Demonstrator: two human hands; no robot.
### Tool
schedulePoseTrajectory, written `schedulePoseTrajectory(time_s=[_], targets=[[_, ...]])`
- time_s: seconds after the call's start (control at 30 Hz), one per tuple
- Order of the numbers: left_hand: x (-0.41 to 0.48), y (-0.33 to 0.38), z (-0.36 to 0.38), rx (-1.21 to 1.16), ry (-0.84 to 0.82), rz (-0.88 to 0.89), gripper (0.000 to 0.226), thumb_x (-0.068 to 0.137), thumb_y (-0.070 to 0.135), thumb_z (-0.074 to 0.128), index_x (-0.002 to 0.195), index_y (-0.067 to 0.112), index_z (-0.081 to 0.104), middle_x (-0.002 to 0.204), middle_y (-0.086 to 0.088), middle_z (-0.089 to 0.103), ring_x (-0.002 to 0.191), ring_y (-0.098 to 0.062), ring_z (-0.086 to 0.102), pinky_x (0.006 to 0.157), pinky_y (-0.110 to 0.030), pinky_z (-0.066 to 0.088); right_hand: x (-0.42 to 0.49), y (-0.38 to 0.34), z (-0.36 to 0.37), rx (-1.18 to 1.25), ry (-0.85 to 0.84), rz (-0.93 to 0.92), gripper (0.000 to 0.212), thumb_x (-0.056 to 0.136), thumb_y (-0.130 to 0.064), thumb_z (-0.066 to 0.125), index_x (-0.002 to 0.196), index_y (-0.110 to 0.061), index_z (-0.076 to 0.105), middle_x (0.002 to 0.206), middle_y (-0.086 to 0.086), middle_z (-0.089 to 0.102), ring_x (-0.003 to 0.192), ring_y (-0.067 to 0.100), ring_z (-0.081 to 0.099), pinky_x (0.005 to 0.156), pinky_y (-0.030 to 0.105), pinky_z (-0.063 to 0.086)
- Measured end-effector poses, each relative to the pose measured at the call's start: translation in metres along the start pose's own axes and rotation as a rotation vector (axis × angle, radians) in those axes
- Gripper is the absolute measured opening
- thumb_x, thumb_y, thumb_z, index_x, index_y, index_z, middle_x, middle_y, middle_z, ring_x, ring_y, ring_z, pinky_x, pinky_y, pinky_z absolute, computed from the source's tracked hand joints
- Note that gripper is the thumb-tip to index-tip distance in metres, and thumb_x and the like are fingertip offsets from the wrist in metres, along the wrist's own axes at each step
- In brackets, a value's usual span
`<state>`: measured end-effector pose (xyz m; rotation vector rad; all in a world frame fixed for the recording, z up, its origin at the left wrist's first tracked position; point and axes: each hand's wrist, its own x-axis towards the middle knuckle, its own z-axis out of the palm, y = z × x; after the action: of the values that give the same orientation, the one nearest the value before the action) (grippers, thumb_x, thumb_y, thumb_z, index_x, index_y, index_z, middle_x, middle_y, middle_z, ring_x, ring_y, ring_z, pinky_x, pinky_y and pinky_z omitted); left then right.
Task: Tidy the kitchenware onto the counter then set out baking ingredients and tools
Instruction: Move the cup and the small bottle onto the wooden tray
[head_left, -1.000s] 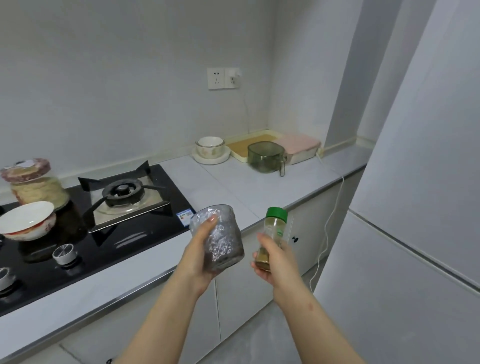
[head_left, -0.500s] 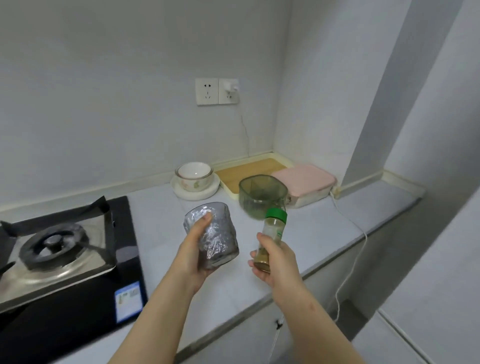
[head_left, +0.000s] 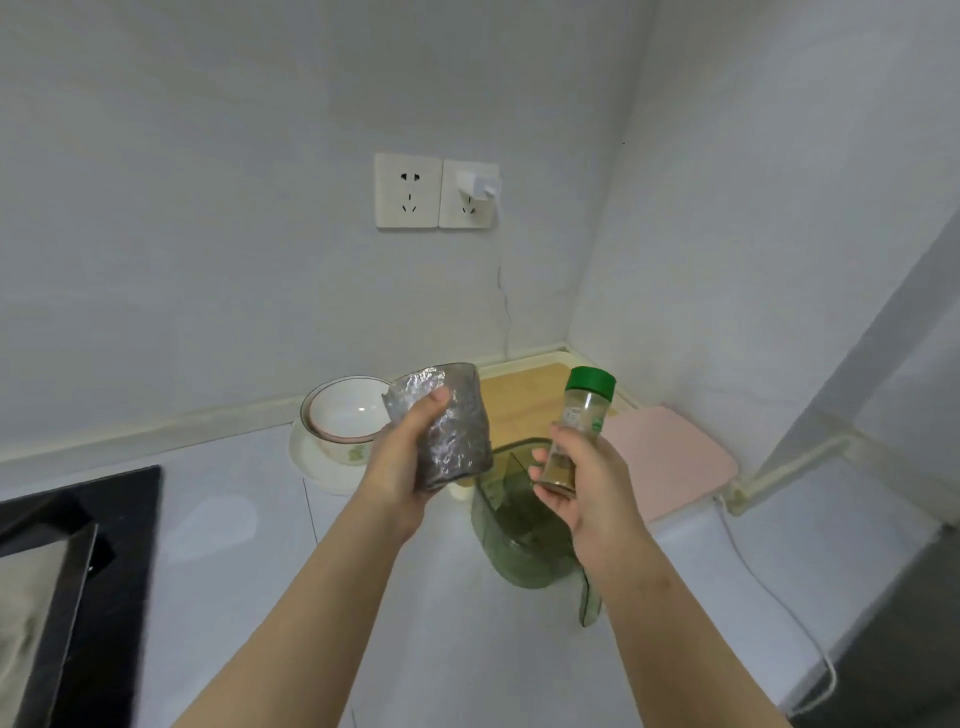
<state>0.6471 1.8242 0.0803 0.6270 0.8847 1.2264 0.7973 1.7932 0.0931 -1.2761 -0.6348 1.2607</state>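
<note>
My left hand (head_left: 402, 462) grips a textured grey glass cup (head_left: 447, 431), tilted slightly, held above the white counter (head_left: 249, 519). My right hand (head_left: 582, 478) holds a small clear spice jar (head_left: 579, 421) with a green lid and brownish contents, upright, over a green translucent measuring jug (head_left: 514, 540) that stands on the counter. Both hands are in the air, side by side, in front of the corner.
A white bowl (head_left: 343, 415) sits on a white plate (head_left: 311, 462) by the back wall. A wooden board (head_left: 519, 400) and a pink lidded box (head_left: 670, 457) fill the corner. The black stove (head_left: 67, 561) is at left. A white cable (head_left: 763, 582) trails off the counter edge.
The view has swung right and closer to the counter corner; the stove slid left out of most of the frame. Both hands carried the cup and jar toward the bowl and jug.
</note>
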Motion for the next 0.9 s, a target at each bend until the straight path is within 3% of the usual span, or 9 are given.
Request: schedulePoseTrajectory(time_s=[0.1, 0.23, 0.33, 0.4, 0.53, 0.63, 0.73, 0.9], targets=[[0.036, 0.010, 0.008, 0.043, 0.021, 0.090, 0.065, 0.054, 0.028, 0.074, 0.114, 0.010, 0.058, 0.098, -0.010, 0.069, 0.085, -0.024, 0.068, 0.073, -0.037, 0.058, 0.041, -0.009, 0.011, -0.003, -0.047, 0.003, 0.010, 0.088, -0.017, 0.060, 0.096, -0.016, 0.055, 0.074, 0.005, 0.059, 0.066, 0.017, 0.056, 0.063, 0.029, 0.046], [0.078, 0.018, 0.020, 0.183, 0.086, 0.147, 0.099, 0.044, 0.027, 0.088, 0.129, 0.016, 0.039, 0.115, -0.009, 0.059, 0.099, -0.027, 0.064, 0.081, -0.044, 0.056, 0.089, -0.018, 0.019, -0.042, -0.092, 0.012, 0.009, 0.087, -0.017, 0.061, 0.093, -0.016, 0.055, 0.073, 0.005, 0.059, 0.063, 0.015, 0.056, 0.058, 0.026, 0.046], [0.111, 0.022, 0.028, 0.309, 0.139, 0.222, 0.084, 0.057, 0.027, 0.084, 0.121, 0.040, 0.031, 0.117, -0.005, 0.051, 0.102, -0.028, 0.060, 0.086, -0.046, 0.055, 0.126, -0.026, 0.020, -0.096, -0.108, 0.014, 0.007, 0.087, -0.018, 0.062, 0.090, -0.017, 0.056, 0.075, 0.004, 0.060, 0.064, 0.015, 0.057, 0.058, 0.027, 0.046], [0.130, 0.019, 0.031, 0.428, 0.130, 0.275, 0.078, 0.066, 0.021, 0.083, 0.119, 0.045, 0.030, 0.123, -0.006, 0.045, 0.104, -0.029, 0.058, 0.083, -0.042, 0.056, 0.148, -0.029, 0.017, -0.124, -0.115, 0.008, 0.007, 0.086, -0.019, 0.062, 0.089, -0.018, 0.056, 0.076, 0.005, 0.061, 0.064, 0.016, 0.057, 0.059, 0.028, 0.047], [0.164, 0.009, 0.040, 0.558, 0.189, 0.332, 0.071, 0.069, 0.016, 0.081, 0.116, 0.034, 0.031, 0.109, -0.004, 0.049, 0.091, -0.019, 0.058, 0.078, -0.030, 0.054, 0.187, -0.036, 0.017, -0.162, -0.150, 0.004, 0.009, 0.086, -0.019, 0.063, 0.088, -0.017, 0.055, 0.074, 0.004, 0.060, 0.062, 0.016, 0.057, 0.057, 0.027, 0.047], [0.189, 0.000, 0.042, 0.679, 0.286, 0.355, 0.077, 0.060, 0.023, 0.086, 0.112, 0.030, 0.030, 0.105, 0.002, 0.049, 0.100, -0.021, 0.054, 0.090, -0.033, 0.047, 0.212, -0.034, 0.017, -0.190, -0.183, 0.013, 0.009, 0.086, -0.019, 0.064, 0.088, -0.016, 0.055, 0.073, 0.005, 0.060, 0.062, 0.016, 0.057, 0.058, 0.027, 0.046], [0.207, -0.008, 0.040, 0.891, 0.344, 0.343, 0.078, 0.060, 0.025, 0.085, 0.117, 0.028, 0.031, 0.106, 0.002, 0.047, 0.101, -0.019, 0.049, 0.085, -0.026, 0.040, 0.231, -0.029, 0.016, -0.263, -0.202, 0.010, 0.013, 0.087, -0.028, 0.062, 0.082, -0.018, 0.055, 0.076, 0.006, 0.062, 0.063, 0.016, 0.057, 0.059, 0.027, 0.046], [0.226, -0.016, 0.023, 1.078, 0.307, 0.288, 0.091, 0.058, 0.023, 0.086, 0.130, 0.028, 0.030, 0.108, -0.001, 0.048, 0.105, -0.021, 0.051, 0.085, -0.024, 0.037, 0.254, -0.020, 0.011, -0.354, -0.192, -0.035, 0.019, 0.091, -0.035, 0.054, 0.081, -0.019, 0.055, 0.081, 0.006, 0.064, 0.062, 0.010, 0.053, 0.055, 0.023, 0.040]])
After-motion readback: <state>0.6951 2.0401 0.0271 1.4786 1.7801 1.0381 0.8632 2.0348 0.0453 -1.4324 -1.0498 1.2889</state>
